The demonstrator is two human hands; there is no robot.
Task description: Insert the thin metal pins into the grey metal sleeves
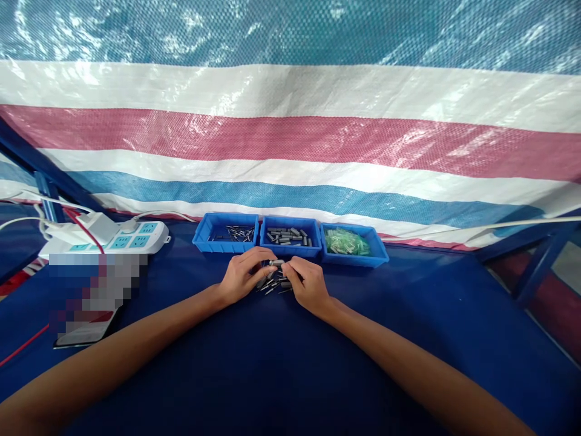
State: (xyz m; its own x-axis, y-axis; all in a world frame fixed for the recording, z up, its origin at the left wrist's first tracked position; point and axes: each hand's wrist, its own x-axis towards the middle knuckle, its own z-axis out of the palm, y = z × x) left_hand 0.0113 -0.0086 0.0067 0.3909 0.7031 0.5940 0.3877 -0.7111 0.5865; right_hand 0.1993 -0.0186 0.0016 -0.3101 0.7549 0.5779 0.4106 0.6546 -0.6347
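Note:
Between my two hands is a small grey metal cylinder (276,263), lying roughly level. The fingers of my left hand (242,275) pinch its left end, while my right hand (308,284) grips the right end with thumb and fingertips. Just beneath the hands, a loose pile of thin metal pins (271,286) lies on the blue table, with some grey cylinders among them. My fingers partly hide this pile. Behind it stand three blue bins: the left bin (227,247) has thin pins, the middle bin (291,249) grey cylinders, the right bin (356,261) small pieces in green plastic.
A white power strip (157,237) with plugs and cables sits at the left. Near it lies a flat dark-edged object (86,333), mostly blurred out. A striped plastic sheet (290,139) hangs behind the table (272,375). Blue frame bars stand at both sides.

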